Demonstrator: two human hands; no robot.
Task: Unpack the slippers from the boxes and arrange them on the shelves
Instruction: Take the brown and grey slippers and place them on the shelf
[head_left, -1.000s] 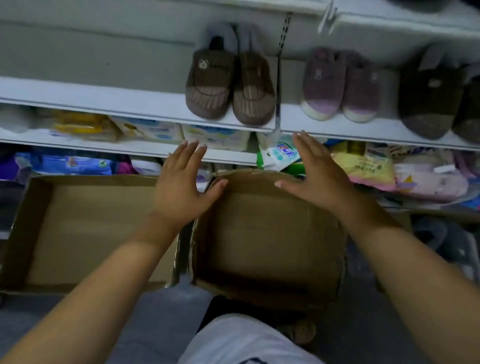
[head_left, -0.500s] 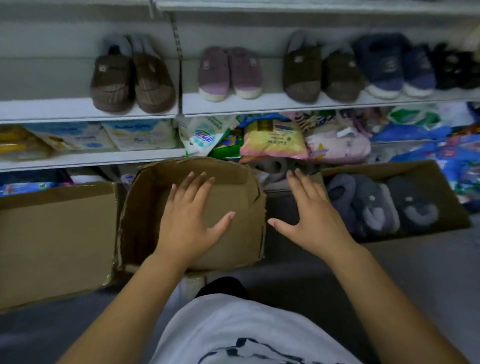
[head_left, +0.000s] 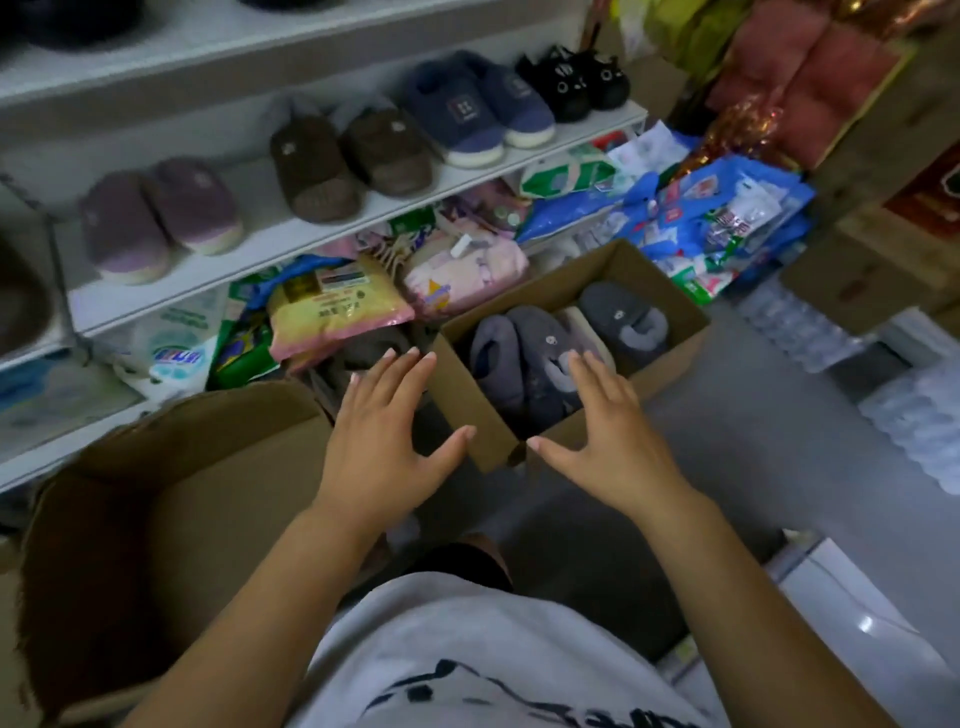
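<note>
Grey slippers lie packed in an open cardboard box on the floor below the white shelf, while the left grip and right grip hover at its near end, fingers spread apart, holding nothing, with a second box standing just left of them

Setting: a small shop, seen low down in a stock aisle.
Shelving: a white shelf ran along the wall, one of several tiers.
Display: slippers stood in matched pairs side by side on that tier, namely a purple pair, brown pair, blue pair and black cat-faced pair.
Lower tier: sealed printed packets were crammed together, including a yellow packet and blue packets.
Floor: an open cardboard box held grey slippers. A second box sat near it, and clear-wrapped packs lay to the right.
</note>
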